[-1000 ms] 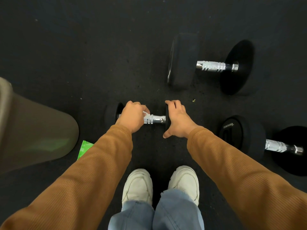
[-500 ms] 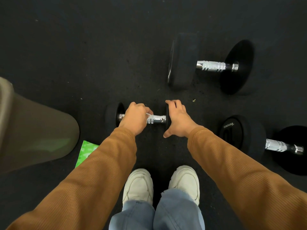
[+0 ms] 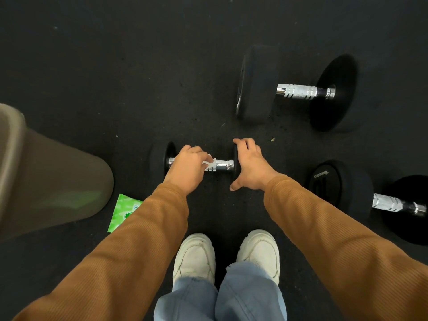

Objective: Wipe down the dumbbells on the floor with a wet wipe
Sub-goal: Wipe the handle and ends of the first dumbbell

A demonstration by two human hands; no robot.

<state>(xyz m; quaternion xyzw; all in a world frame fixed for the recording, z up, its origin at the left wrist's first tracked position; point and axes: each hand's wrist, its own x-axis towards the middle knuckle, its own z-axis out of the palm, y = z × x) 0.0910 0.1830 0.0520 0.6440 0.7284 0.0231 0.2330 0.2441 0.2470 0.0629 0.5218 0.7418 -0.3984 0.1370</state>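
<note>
A small black dumbbell (image 3: 223, 164) with a chrome handle lies on the dark floor just ahead of my feet. My left hand (image 3: 187, 169) is closed around its handle with a white wet wipe (image 3: 209, 162) pinched under the fingers. My right hand (image 3: 249, 166) cups the dumbbell's right head, thumb below and fingers over the top. A larger dumbbell (image 3: 298, 91) lies further away on the right. Another big one (image 3: 393, 202) lies at the right edge.
A green wet-wipe packet (image 3: 124, 210) lies on the floor by my left sleeve. A grey-brown bin (image 3: 46, 177) stands at the left edge. My white shoes (image 3: 194, 256) are right below the small dumbbell. Black rubber floor (image 3: 115, 66) stretches ahead.
My left hand with the wipe has slid a little to the right along the chrome handle, uncovering its left end. The right hand has stayed on the right head.
</note>
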